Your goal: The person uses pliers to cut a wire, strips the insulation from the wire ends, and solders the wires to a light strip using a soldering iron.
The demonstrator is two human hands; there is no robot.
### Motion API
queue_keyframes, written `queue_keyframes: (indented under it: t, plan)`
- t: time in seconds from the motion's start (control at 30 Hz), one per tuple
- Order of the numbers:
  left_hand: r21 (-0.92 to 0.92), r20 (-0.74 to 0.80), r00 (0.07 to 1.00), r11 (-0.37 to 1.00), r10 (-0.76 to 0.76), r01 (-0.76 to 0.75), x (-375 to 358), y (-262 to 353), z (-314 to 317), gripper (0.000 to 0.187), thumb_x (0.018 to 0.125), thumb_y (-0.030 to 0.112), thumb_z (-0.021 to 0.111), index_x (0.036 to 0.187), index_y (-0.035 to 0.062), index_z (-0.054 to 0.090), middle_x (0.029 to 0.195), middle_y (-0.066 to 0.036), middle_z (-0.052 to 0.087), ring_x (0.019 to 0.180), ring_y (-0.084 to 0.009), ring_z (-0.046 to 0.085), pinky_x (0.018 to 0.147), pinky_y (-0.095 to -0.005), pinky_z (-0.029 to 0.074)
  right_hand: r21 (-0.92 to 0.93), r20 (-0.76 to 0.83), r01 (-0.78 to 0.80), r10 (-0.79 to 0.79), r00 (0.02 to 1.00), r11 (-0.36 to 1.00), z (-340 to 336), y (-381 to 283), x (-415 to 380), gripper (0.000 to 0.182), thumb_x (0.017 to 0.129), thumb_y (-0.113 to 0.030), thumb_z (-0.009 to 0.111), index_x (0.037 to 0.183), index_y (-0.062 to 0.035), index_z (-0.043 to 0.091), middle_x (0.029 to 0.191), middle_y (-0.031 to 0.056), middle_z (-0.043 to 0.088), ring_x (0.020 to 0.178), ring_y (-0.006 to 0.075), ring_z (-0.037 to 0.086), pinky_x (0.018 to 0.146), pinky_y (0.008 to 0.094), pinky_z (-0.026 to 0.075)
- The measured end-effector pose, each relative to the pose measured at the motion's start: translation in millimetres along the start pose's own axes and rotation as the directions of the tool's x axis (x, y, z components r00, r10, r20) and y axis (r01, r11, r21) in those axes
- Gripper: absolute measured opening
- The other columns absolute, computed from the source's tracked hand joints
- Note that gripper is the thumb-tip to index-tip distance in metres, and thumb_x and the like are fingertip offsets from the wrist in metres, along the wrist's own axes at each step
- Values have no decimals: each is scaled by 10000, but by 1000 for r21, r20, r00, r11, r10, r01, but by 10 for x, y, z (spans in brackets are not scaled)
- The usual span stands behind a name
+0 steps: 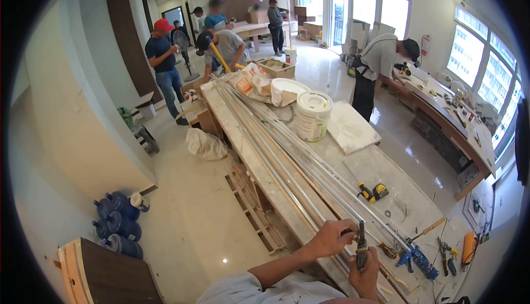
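My right hand (364, 273) is closed around the black-and-yellow handle of an upright hand tool (361, 253), its dark narrow end pointing up. My left hand (331, 239) pinches a small dark piece against that end; what the piece is, I cannot make out. Both hands are over the near end of a long workbench (414, 202). Beneath and beyond them run several long metal and wooden strips (287, 174). Just right of my hands lie a yellow-and-black tool (388, 249) and a blue caulking gun (424, 262).
On the bench are a tape measure (380, 191), a yellow-handled saw (365, 192), pliers (447, 257) and a white bucket (313, 116). Blue water jugs (122, 224) stand on the left floor. A co-worker (381, 64) bends over the right table (436, 108); several people are farther back.
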State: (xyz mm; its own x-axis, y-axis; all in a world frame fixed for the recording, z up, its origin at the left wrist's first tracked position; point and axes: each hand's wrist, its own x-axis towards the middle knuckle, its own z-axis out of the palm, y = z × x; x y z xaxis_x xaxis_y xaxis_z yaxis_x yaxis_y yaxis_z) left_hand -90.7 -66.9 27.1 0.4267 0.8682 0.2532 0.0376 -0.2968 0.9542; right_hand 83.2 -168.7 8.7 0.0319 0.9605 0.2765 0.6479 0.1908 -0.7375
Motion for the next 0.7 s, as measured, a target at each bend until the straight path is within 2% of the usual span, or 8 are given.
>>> queue_keyframes:
  t: [0.03, 0.07, 0.13, 0.23, 0.27, 0.33, 0.43, 0.7]
  plan:
    - [-117, 76, 989, 984, -125, 134, -2, -7, -29, 140, 927, 43, 647, 1057, 12, 690, 829, -62, 710, 736, -112, 654, 677, -281, 524, -20, -9, 26, -26, 1000, 999, 2, -13, 3, 209, 848, -124, 699, 889, 31, 565, 963, 218, 540, 849, 413, 580, 724, 484, 466]
    - [-117, 76, 989, 984, -125, 133, 0, -28, -66, 140, 927, 43, 647, 1057, 12, 690, 829, -62, 710, 736, -112, 654, 677, -281, 524, -41, -18, 52, -53, 998, 998, 2, -23, 6, 219, 849, -128, 701, 900, 32, 560, 976, 223, 539, 855, 418, 577, 725, 490, 466]
    - [-200, 191, 959, 948, -208, 245, 6, -64, -148, 144, 949, 60, 633, 1065, -6, 687, 808, -27, 689, 744, -65, 610, 690, -263, 515, -72, -11, 96, -97, 995, 993, -4, -7, 29, 222, 851, -132, 704, 900, 33, 562, 988, 227, 539, 863, 421, 577, 733, 493, 468]
    - [-99, 250, 946, 966, -207, 237, 28, 2, -280, 126, 952, 57, 624, 1040, -9, 685, 804, -31, 687, 743, -70, 611, 694, -260, 511, -103, 5, 156, -157, 988, 982, -11, 12, 67, 230, 853, -139, 711, 904, 34, 568, 1003, 235, 544, 875, 426, 578, 744, 494, 472]
    - [-98, 248, 947, 967, -206, 236, 33, -17, -286, 126, 952, 57, 624, 1040, -9, 685, 804, -31, 687, 743, -70, 611, 694, -260, 511, -105, 15, 171, -170, 985, 980, -8, 10, 82, 234, 853, -143, 714, 907, 34, 571, 1006, 238, 549, 879, 428, 580, 749, 493, 473]
    - [-132, 188, 976, 981, -113, 140, 39, -82, -282, 79, 909, 64, 643, 921, -14, 637, 702, -59, 656, 641, -102, 598, 602, -284, 480, -102, 30, 175, -173, 985, 979, -13, -13, 110, 240, 853, -148, 719, 914, 37, 579, 1010, 242, 553, 883, 427, 581, 753, 492, 474]
    - [-68, 122, 989, 994, -77, 86, 33, -92, -290, 85, 896, 70, 664, 889, -4, 624, 691, -59, 649, 643, -108, 590, 608, -291, 473, -97, 45, 167, -163, 986, 981, 4, -14, 143, 252, 852, -154, 725, 934, 44, 593, 1017, 246, 562, 891, 426, 586, 758, 490, 477]
    - [-36, 12, 999, 999, -36, 36, 104, -100, -257, 141, 868, 97, 721, 869, 0, 619, 716, -101, 670, 662, -154, 624, 626, -324, 485, -79, 56, 101, -96, 994, 992, 17, -17, 245, 263, 850, -149, 725, 981, 51, 616, 1055, 251, 578, 939, 435, 599, 804, 494, 490]
